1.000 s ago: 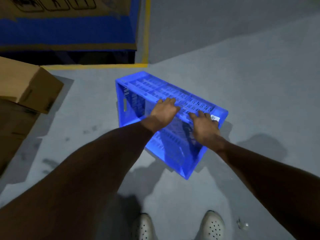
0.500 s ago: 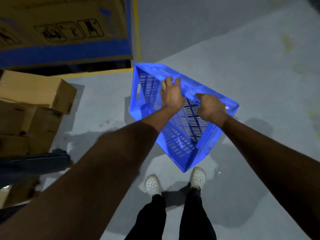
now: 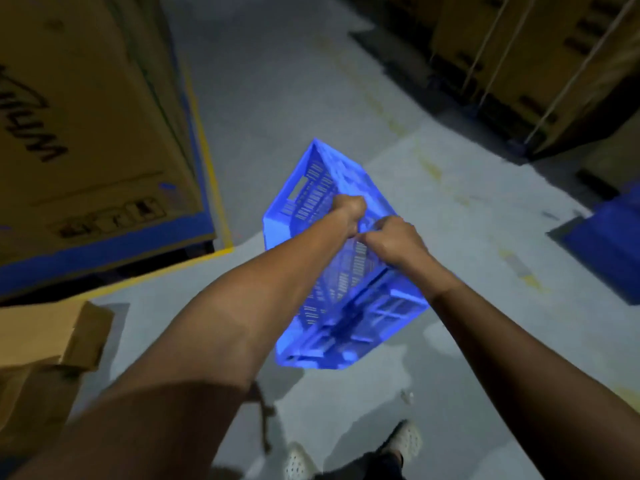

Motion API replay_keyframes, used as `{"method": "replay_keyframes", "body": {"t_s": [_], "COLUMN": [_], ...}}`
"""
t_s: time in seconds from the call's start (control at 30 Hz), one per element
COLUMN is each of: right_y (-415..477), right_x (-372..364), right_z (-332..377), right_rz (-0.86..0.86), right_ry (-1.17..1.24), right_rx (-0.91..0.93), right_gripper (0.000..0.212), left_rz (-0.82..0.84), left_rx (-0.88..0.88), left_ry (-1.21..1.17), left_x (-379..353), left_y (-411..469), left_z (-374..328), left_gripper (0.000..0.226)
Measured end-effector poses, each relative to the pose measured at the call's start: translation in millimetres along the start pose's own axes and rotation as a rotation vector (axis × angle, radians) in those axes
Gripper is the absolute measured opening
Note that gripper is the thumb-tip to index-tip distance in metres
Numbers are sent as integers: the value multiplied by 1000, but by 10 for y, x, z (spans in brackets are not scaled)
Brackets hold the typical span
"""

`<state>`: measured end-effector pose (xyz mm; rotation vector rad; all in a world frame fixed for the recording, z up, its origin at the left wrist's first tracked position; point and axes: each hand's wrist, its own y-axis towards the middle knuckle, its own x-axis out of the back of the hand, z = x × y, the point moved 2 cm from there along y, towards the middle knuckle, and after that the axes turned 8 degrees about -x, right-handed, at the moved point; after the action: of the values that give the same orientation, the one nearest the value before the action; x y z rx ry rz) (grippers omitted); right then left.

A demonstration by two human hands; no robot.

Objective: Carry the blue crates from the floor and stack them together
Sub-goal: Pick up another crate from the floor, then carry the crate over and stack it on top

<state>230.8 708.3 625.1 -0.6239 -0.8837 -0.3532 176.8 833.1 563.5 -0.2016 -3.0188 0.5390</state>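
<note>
A blue slotted plastic crate (image 3: 349, 317) hangs in the air in front of me, tilted on its side above the grey floor, its ribbed underside turned towards me. My left hand (image 3: 349, 211) is closed over its upper long rim. My right hand (image 3: 394, 242) grips the same rim just to the right, the two hands almost touching. At the right edge of the view another blue crate (image 3: 607, 247) rests on the floor, partly cut off.
A large cardboard carton (image 3: 86, 133) with a blue band stands at the left behind a yellow floor line (image 3: 211, 181). Smaller brown boxes (image 3: 45, 348) sit at lower left. Strapped cartons on pallets (image 3: 533, 53) fill the upper right. My feet (image 3: 349, 455) are below.
The crate has come up off the floor and swung further onto its side. My hands have drawn closer together on its rim. The view has turned towards the aisle, revealing the crate at the right.
</note>
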Motion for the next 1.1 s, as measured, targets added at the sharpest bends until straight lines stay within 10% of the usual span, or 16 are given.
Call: {"method": "replay_keyframes", "body": {"t_s": [0.23, 0.6, 0.73, 0.93, 1.1], "right_y": [325, 954, 1075, 1023, 1131], "right_x": [1130, 2859, 3409, 3687, 3816], "right_z": [-616, -2183, -2711, -3350, -3971], "right_rz": [-134, -475, -349, 55, 12], "right_ry": [102, -363, -414, -154, 46], "right_rx": [26, 88, 82, -10, -120], "right_gripper": [41, 110, 134, 72, 79], "left_rz": [373, 668, 850, 1056, 1113], "left_rx": [-210, -737, -832, -903, -959], "left_ry": [517, 1382, 1455, 1500, 1503], "left_x": [-671, -2307, -2881, -3770, -4436], "left_y": [-235, -606, -659, -712, -550], "left_z": [-703, -2058, -2273, -2465, -2468], "left_gripper": [14, 10, 16, 22, 22]}}
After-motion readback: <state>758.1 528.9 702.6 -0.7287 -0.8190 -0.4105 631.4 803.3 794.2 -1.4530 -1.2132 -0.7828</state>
